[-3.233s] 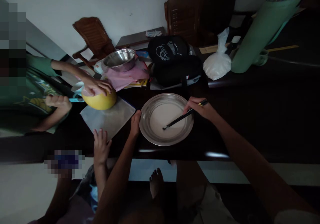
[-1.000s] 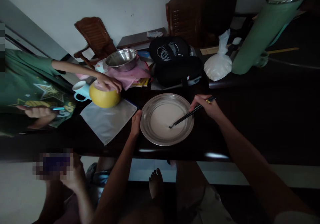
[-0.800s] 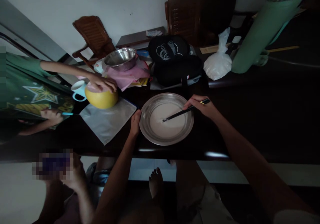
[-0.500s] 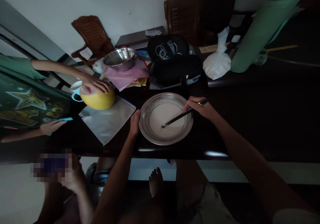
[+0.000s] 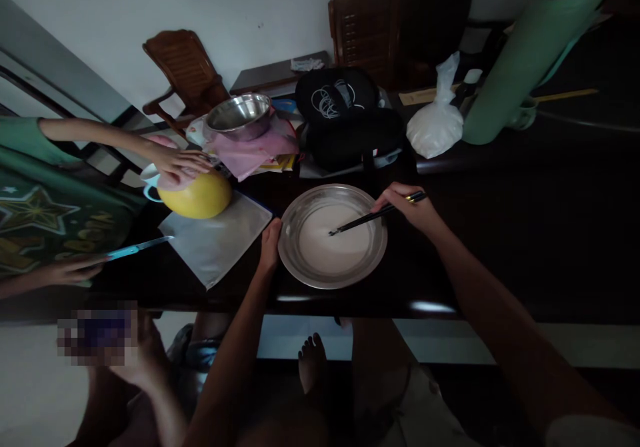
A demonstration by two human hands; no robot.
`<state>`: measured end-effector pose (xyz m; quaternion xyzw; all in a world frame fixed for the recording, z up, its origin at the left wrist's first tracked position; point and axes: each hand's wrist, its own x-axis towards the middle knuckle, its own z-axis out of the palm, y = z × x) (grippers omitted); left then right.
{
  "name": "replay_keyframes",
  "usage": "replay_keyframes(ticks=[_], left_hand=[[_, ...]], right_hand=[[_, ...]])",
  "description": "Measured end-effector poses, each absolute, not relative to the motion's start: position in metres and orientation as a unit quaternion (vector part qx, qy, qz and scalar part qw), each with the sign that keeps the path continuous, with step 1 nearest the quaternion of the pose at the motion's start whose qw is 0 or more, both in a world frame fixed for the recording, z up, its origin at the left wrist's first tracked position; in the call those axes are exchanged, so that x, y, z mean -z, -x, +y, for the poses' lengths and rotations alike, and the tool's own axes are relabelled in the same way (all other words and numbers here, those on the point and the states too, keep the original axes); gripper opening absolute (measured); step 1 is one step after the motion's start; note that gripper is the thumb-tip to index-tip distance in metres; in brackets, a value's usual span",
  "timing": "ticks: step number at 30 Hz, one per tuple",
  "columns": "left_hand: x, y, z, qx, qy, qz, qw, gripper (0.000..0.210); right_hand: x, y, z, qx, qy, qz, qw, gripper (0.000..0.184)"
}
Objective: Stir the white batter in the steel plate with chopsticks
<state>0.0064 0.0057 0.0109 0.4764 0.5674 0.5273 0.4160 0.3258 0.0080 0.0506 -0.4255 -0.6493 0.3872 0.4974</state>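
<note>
A round steel plate (image 5: 295, 260) holding pale milky batter sits near the front edge of a dark table (image 5: 500, 234). My left hand (image 5: 271, 244) grips the plate's left rim. My right hand (image 5: 411, 208) holds black chopsticks (image 5: 370, 218) whose tips dip into the batter near the plate's middle.
On the left a person in a green shirt presses a hand (image 5: 177, 165) on a yellow pomelo (image 5: 197, 196) over a white sheet (image 5: 217, 237) and holds a knife (image 5: 137, 246). Behind stand a steel bowl (image 5: 239, 114), black bag (image 5: 345, 124), white powder bag (image 5: 435, 127), green flask (image 5: 525, 47).
The chopstick tips have kept circling in the batter, now nearer the far side. The other person's knife hand moved down toward the table edge; a small hand left the white sheet.
</note>
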Motion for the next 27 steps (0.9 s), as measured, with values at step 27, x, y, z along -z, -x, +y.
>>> replay_keyframes(ticks=[27], left_hand=[[-0.003, 0.001, 0.008, -0.505, -0.512, 0.571, 0.396, 0.043]], right_hand=[[-0.049, -0.324, 0.005, -0.447, 0.411, -0.616, 0.502, 0.043]])
